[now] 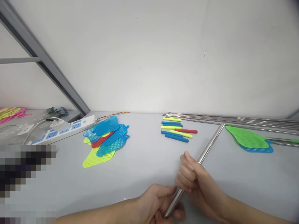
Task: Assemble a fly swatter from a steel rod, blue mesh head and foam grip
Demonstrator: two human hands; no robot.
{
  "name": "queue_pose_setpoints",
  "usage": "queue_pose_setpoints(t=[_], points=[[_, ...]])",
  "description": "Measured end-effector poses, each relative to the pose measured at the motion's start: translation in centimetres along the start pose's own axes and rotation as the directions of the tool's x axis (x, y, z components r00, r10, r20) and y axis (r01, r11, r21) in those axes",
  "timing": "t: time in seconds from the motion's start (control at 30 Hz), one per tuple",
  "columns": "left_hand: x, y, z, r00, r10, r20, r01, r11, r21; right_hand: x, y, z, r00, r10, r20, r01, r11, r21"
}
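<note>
A shiny metal tube (211,141) slants from the lower middle up to the right, with a visible joint line just above my grip. My right hand (192,175) is wrapped around its middle, fingers curled and thumb up. Lower down, my left hand (163,200) grips the same tube near its bottom end; some of its fingers pass behind it. Beyond my hands lie several blue, yellow and red plastic handle sleeves (177,139). To the right rest a green fly swatter (249,137) and a blue fly swatter (255,150) partly under it, both on metal rods.
Loose swatter heads (112,146) in blue, yellow and red overlap on the left of the grey table (140,174). Behind them stands a white power strip (70,127) with a plug in it. Long thin metal rods (233,120) lie along the wall at the back right.
</note>
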State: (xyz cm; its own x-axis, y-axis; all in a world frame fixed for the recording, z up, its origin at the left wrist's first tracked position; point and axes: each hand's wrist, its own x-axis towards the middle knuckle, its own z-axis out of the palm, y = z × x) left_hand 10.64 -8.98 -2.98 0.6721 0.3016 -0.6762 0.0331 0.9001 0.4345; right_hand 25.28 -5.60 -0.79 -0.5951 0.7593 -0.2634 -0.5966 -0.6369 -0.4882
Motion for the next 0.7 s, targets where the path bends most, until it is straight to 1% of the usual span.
queue_pose_setpoints(t=[0.1,0.2,0.23,0.3,0.33,0.4,0.5,0.57,0.7], points=[[0.2,0.4,0.0,1.000,-0.017,0.003,0.016,0.999,0.032,0.0,-0.4,0.4,0.999,0.013,0.033,-0.012,0.999,-0.032],[0.2,1.0,0.5,0.998,-0.061,0.020,0.058,0.991,0.122,-0.1,-0.8,0.8,0.998,0.032,0.062,-0.029,0.998,-0.058],[0.1,1.1,0.7,0.998,-0.056,0.016,0.053,0.988,0.146,-0.1,-0.9,0.9,0.997,0.037,0.069,-0.033,0.997,-0.064],[0.0,1.0,1.1,0.999,0.026,-0.040,-0.020,0.989,0.146,-0.1,-1.0,0.9,0.996,0.046,0.070,-0.042,0.997,-0.065],[0.0,0.9,1.3,0.997,0.052,-0.050,-0.045,0.988,0.145,-0.1,-1.0,0.8,0.996,0.054,0.068,-0.050,0.997,-0.065],[0.1,0.7,1.3,0.999,0.045,-0.031,-0.040,0.988,0.151,0.1,-1.0,0.6,0.996,0.067,0.060,-0.064,0.996,-0.055],[0.2,0.6,1.2,0.996,0.076,-0.051,-0.068,0.987,0.146,0.3,-1.0,0.3,0.996,0.081,0.044,-0.080,0.996,-0.040],[0.1,0.9,1.2,0.996,0.071,-0.052,-0.062,0.986,0.156,0.5,-1.1,0.1,0.996,0.085,0.030,-0.084,0.996,-0.026],[-0.8,1.9,1.3,0.999,0.042,0.006,-0.043,0.987,0.156,0.9,-1.4,-0.1,0.996,0.088,0.016,-0.088,0.996,0.007]])
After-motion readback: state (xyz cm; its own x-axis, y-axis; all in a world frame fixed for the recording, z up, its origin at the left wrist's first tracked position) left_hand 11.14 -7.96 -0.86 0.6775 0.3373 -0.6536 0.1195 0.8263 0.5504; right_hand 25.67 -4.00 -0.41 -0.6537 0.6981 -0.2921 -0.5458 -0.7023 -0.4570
